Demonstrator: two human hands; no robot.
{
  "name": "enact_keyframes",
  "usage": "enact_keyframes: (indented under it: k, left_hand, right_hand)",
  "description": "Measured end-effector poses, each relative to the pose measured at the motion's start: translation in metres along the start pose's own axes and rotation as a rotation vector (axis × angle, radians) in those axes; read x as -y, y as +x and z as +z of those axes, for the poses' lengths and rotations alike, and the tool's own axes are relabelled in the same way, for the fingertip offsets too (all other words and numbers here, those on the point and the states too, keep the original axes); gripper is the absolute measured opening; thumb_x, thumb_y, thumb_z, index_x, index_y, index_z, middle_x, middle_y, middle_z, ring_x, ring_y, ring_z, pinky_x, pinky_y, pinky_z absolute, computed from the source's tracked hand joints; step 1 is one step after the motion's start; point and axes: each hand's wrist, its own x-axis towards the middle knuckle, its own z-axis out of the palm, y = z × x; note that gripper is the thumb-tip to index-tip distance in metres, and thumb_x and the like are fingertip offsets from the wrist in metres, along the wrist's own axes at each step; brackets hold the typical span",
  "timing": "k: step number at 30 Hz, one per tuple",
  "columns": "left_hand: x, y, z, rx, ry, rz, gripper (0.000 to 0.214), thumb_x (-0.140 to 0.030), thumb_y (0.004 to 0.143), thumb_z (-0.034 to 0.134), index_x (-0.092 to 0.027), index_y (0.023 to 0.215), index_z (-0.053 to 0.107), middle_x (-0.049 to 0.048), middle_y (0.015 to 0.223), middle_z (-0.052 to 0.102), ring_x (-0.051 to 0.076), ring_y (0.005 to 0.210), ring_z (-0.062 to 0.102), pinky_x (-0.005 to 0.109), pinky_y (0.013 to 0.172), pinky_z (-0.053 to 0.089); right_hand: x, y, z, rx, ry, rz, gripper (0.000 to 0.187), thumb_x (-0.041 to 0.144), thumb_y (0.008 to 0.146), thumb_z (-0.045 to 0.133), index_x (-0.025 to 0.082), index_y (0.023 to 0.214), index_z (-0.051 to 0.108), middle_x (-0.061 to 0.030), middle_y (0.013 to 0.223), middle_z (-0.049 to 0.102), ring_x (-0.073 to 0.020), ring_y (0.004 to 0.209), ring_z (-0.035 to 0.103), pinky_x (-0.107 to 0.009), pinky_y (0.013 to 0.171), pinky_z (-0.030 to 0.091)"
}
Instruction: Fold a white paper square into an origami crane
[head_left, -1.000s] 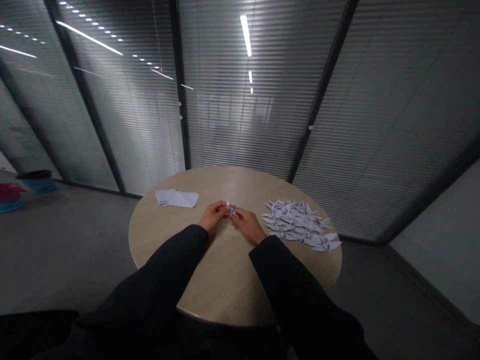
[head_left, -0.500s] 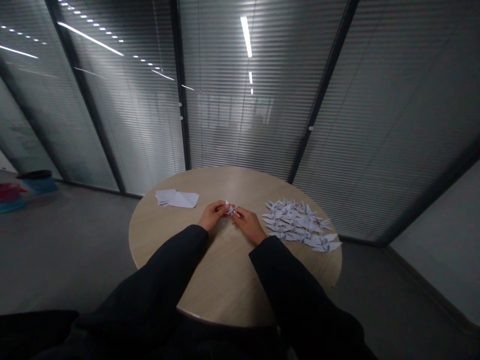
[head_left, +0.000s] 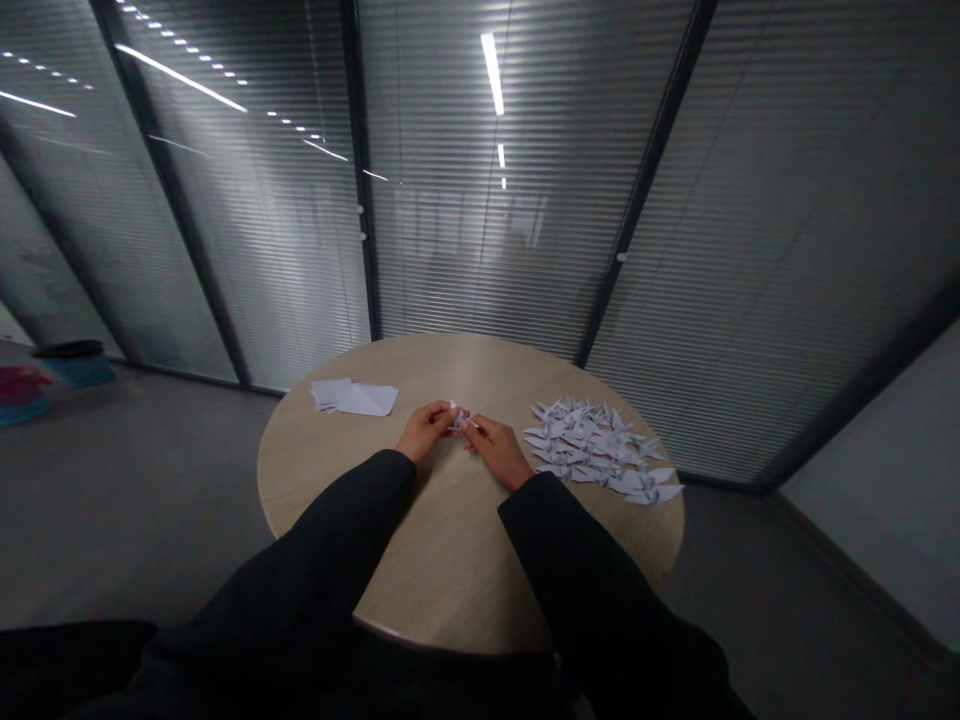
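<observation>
Between my two hands, above the middle of the round wooden table (head_left: 442, 540), is a small white paper crane (head_left: 459, 420), partly covered by fingers. My left hand (head_left: 426, 430) pinches its left side. From the right, my right hand (head_left: 496, 447) grips the crane with thumb and fingers closed near a thin white point of paper. Many finished-looking white paper cranes (head_left: 592, 445) lie in a crowded group to the right of my right hand. To the left of my left hand lies a loose stack of white paper sheets (head_left: 367, 399).
A glass partition with blinds (head_left: 480, 250) stands behind the table, split by dark frames. On the floor at far left are a blue bin with a dark rim (head_left: 82, 368) and a red and blue container (head_left: 21, 395). A white wall (head_left: 892, 490) is at right.
My right fingers have shifted slightly on the crane, and the thin paper point sits a little higher. Both arms, the sheets and the group of cranes stay in place.
</observation>
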Motion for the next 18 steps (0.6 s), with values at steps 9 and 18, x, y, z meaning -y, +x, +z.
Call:
enact_keyframes:
  k: [9, 18]
  left_hand:
    - [0.0021, 0.0005, -0.0014, 0.007, 0.007, -0.010, 0.039, -0.050, 0.061, 0.072, -0.015, 0.076, 0.065, 0.0073, 0.081, 0.069, 0.017, 0.071, 0.062, 0.032, 0.069, 0.051]
    - [0.0015, 0.0002, -0.0016, 0.006, 0.034, 0.000, 0.038, -0.051, 0.061, 0.071, -0.016, 0.076, 0.065, 0.0064, 0.080, 0.069, 0.016, 0.069, 0.061, 0.030, 0.067, 0.051]
  right_hand:
    - [0.0016, -0.0004, -0.0006, 0.011, 0.000, 0.011, 0.030, 0.037, 0.089, 0.042, 0.016, 0.078, 0.062, -0.0010, 0.061, 0.061, -0.0118, 0.058, 0.058, -0.021, 0.057, 0.040]
    - [0.0029, -0.0008, -0.0007, 0.011, 0.006, 0.019, 0.031, 0.037, 0.088, 0.042, 0.017, 0.076, 0.062, -0.0003, 0.059, 0.060, -0.0115, 0.056, 0.057, -0.021, 0.057, 0.041]
